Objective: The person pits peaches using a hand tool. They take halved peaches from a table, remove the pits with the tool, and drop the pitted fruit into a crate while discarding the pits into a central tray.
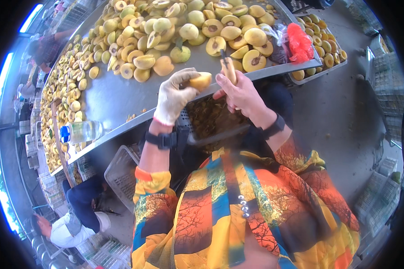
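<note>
While the left hand [173,96], in a pale knit glove, closes its fingers around a small yellow fruit [201,81] just above the grey metal counter [116,96], the bare right hand [240,92] grips a wooden-handled knife [228,67]. Halved yellow fruits [166,31] cover the counter; a clear plastic bottle [81,131] lies near its edge above a concrete floor [341,116].

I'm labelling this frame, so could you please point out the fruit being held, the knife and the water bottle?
Yellow fruit [201,81], head view, on its exposed flesh beside the gloved fingers.
Knife [229,71], head view, on its wooden handle.
Water bottle [81,131], head view, on its clear body.
</note>
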{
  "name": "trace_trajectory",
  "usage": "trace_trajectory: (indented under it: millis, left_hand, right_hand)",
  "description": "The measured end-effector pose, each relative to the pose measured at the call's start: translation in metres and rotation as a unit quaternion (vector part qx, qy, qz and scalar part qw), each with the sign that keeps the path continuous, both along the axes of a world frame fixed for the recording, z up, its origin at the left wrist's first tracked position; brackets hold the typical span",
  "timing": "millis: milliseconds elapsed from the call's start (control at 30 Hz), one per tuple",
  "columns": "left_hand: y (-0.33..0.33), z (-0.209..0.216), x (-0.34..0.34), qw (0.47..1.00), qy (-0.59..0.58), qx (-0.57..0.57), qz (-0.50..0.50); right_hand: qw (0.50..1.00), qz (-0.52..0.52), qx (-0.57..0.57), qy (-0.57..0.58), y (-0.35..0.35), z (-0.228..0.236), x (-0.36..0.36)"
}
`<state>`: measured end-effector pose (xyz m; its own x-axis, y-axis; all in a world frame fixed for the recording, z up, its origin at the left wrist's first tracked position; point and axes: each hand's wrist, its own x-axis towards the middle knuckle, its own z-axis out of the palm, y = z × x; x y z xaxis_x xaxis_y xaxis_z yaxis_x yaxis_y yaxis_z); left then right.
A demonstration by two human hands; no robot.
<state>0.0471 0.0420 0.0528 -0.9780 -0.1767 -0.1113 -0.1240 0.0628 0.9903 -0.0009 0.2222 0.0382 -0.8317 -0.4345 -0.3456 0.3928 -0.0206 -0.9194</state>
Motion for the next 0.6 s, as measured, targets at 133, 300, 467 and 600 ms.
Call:
trace_trajectory:
  millis: [133,300,467,600]
  left_hand:
    - [0.000,0.007,0.040,0.985,0.162,-0.051,0.006]
    - [0.024,-0.011,0.056,0.944,0.112,0.253,0.179]
    - [0.011,-0.012,0.055,0.870,0.080,0.427,0.233]
    - [0.008,-0.018,0.057,0.893,0.045,0.362,0.262]
  right_hand:
    - [0.971,0.159,-0.144,-0.104,-0.019,0.003,0.007]
    - [0.991,-0.042,-0.128,0.023,-0.058,0.001,0.061]
    - [0.949,0.059,0.091,0.295,-0.044,-0.006,0.077]
    - [0.920,0.146,0.150,0.332,-0.030,0.004,0.072]
